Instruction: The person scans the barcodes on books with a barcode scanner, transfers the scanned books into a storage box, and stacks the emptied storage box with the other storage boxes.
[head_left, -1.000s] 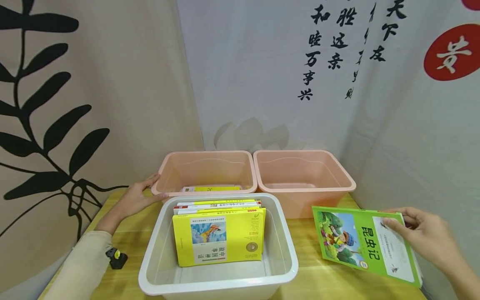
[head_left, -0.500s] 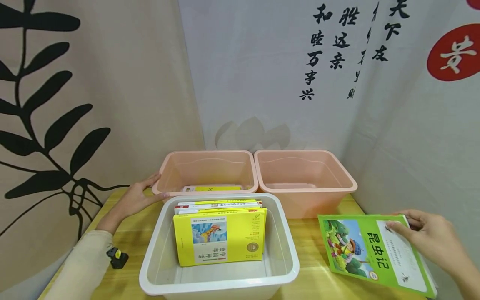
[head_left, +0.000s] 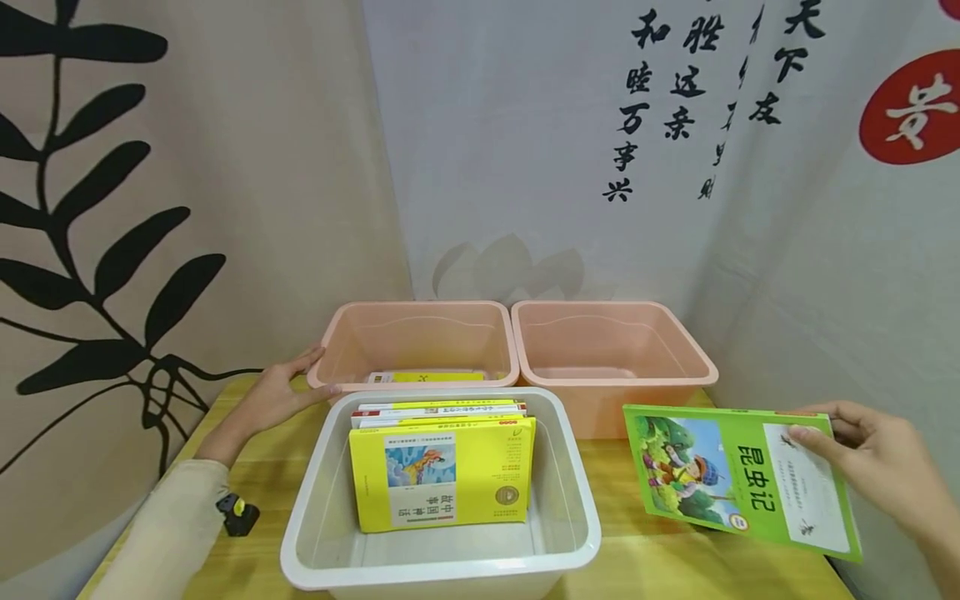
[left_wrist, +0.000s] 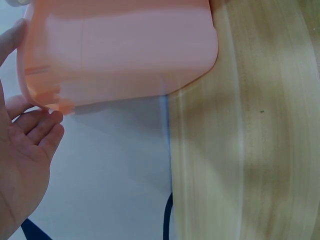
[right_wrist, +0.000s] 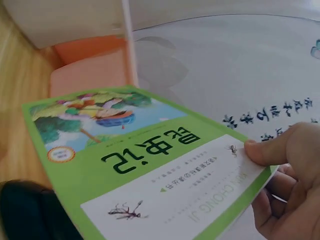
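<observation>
My right hand pinches a green book by its right edge, thumb on the cover and fingers beneath. The book is tilted to the right of the white bin; its cover has a cartoon picture and insects. My left hand touches the left pink bin at its left side and front corner. In the left wrist view, the fingers lie loosely at the rim. Part of a yellow book shows inside that bin. In the white bin, several books stand behind a yellow-covered book.
A second pink bin stands beside the first, at the back right. All the bins sit on a wooden table. Printed cloth hangs close behind. A black device is on the left sleeve.
The green book shifted right and lower, then came back up and slightly left with my right hand. My left hand stays at the pink bin. The view drifted slightly.
</observation>
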